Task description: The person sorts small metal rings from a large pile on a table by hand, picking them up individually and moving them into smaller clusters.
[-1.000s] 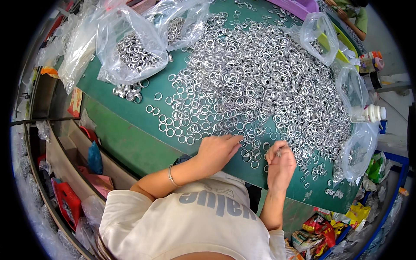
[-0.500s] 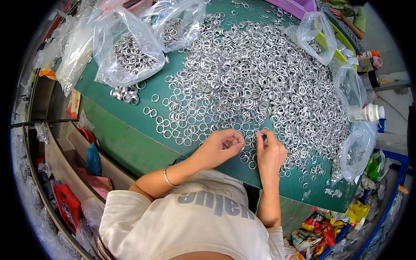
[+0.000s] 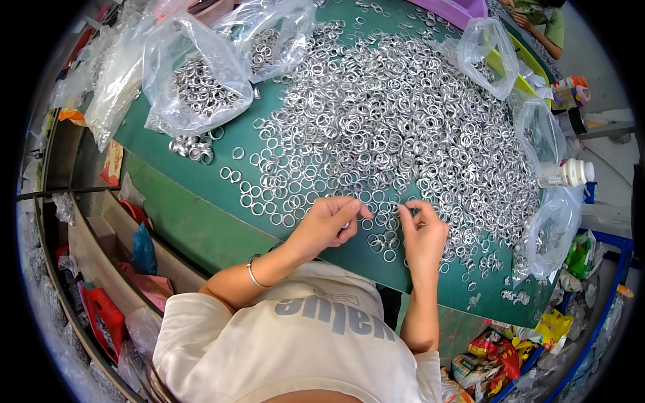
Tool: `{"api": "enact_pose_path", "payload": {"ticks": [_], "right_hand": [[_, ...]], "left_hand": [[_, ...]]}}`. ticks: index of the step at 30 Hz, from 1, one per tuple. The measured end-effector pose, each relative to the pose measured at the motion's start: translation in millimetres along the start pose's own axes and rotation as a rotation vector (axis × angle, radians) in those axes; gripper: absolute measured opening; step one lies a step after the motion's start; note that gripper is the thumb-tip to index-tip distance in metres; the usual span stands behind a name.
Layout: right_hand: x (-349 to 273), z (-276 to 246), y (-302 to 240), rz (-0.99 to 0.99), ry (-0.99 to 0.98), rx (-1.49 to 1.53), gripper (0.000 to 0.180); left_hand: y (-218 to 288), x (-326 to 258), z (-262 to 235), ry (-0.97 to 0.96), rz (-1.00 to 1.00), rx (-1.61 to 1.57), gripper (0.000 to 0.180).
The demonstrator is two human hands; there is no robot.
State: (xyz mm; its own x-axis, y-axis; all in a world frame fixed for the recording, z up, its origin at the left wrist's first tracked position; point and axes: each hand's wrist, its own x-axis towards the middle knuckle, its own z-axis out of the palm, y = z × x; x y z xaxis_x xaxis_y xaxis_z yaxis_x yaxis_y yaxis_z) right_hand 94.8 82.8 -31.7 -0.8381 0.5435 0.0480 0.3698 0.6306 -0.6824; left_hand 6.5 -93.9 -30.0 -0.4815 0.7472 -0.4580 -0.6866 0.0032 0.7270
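Metal rings (image 3: 376, 114) lie in a broad heap over the green tabletop (image 3: 222, 195), thinning into a loose single layer toward my side. My left hand (image 3: 329, 223), a bangle on its wrist, is curled closed over the near edge of these rings; whatever its fingers hold is hidden. A short gap to the right, my right hand (image 3: 424, 232) has thumb and fingertips bent together in a pinch; anything between them is too small to make out. Several single rings (image 3: 384, 245) lie on the table between the two hands.
Clear plastic bags (image 3: 195, 74) with more rings stand at the far left, a small cluster of rings (image 3: 195, 148) before them. A white bottle (image 3: 571, 173) and an open bag (image 3: 541, 235) line the right edge. A purple basket (image 3: 460, 10) and another person (image 3: 541, 23) are at the far right.
My left hand has drawn slightly left, away from my right hand, and its fingers have curled in more. My right hand has shifted slightly to the right.
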Motion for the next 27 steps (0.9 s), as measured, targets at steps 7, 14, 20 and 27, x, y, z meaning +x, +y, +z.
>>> {"api": "enact_pose_path", "payload": {"ticks": [7, 14, 20, 27], "right_hand": [[7, 0, -6, 0.003, -0.181, -0.136, 0.022], [7, -10, 8, 0.024, 0.019, 0.314, 0.011], [2, -19, 11, -0.016, 0.099, 0.349, 0.014], [5, 1, -16, 0.441, -0.353, 1.338, 0.007]], "left_hand": [[0, -16, 1, 0.115, 0.138, 0.227, 0.022], [-7, -30, -10, 0.195, 0.171, 0.254, 0.019], [-8, -43, -28, 0.266, 0.201, 0.192, 0.019], [-11, -51, -33, 0.447, 0.352, 0.405, 0.015]]}}
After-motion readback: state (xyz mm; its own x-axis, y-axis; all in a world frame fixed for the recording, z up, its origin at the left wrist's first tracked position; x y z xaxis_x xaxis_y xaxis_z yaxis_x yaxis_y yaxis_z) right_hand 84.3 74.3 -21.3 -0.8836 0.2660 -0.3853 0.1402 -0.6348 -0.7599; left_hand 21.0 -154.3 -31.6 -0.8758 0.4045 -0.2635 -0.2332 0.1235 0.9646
